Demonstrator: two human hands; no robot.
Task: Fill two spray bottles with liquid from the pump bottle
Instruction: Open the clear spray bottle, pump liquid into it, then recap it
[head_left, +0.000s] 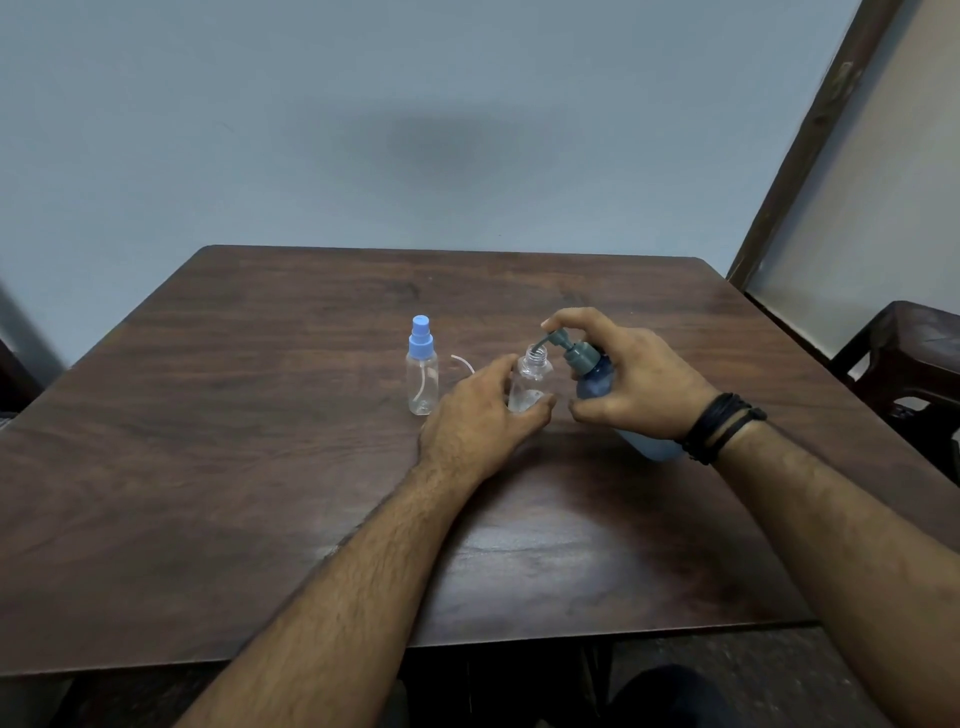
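Near the table's (208, 467) centre, the left hand (480, 415) is gripping the uncapped spray bottle (532, 371) upright. The right hand (631, 382) is closing around the tilted blue pump bottle (597, 376), forefinger lying on the pump head, nozzle sitting over the open neck. The capped spray bottle (422, 374) is standing just left.
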